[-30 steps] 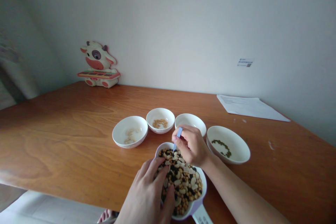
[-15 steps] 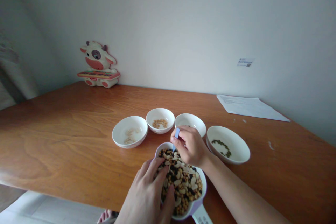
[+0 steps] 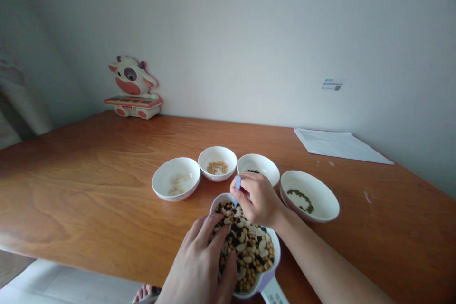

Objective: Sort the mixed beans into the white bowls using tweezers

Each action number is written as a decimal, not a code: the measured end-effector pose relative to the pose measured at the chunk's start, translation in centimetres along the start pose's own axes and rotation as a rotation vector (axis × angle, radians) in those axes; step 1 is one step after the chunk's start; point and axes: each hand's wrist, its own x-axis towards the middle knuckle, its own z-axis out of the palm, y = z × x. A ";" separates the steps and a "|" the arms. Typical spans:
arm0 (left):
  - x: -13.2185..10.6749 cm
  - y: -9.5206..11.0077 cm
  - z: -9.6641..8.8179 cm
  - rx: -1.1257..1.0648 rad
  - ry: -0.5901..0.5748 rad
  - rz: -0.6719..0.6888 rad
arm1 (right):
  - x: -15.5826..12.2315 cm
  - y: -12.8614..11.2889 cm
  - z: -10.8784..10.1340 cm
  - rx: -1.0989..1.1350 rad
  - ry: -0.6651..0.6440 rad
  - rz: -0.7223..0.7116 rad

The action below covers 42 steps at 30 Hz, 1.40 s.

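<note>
A lilac-rimmed dish [image 3: 277, 256] with a white handle stands at the table's front edge, full of mixed peanuts, soybeans and black beans. My left hand [image 3: 201, 259] lies over its left rim, fingers bent across the beans, gripping that side. In a pinch, my right hand [image 3: 258, 197] holds slim blue tweezers [image 3: 238, 183] upright, tips down among the beans at the far end. Behind are a white bowl with pale peanuts [image 3: 164, 171], a bowl with soybeans [image 3: 218, 152], a bowl with black beans [image 3: 265, 164], partly hidden by my right hand, and a bowl with green beans [image 3: 326, 202].
The wooden table [image 3: 89, 190] meets the wall at the back. A cow-shaped toy keyboard [image 3: 133, 92] stands at the far left. Paper sheets [image 3: 338, 145] lie at the back right. A label [image 3: 333, 84] is on the wall.
My right hand has shifted slightly left with the tweezers, uncovering some black beans in the bowl behind. My left hand and the dish stay where they were.
</note>
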 end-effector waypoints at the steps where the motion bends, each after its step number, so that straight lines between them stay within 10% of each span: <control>1: 0.0 0.0 0.0 -0.002 0.009 0.000 | 0.0 0.0 0.0 -0.001 -0.001 0.001; 42: -0.2 -0.1 0.0 0.005 -0.002 -0.008 | 0.0 -0.2 -0.2 0.032 0.022 0.009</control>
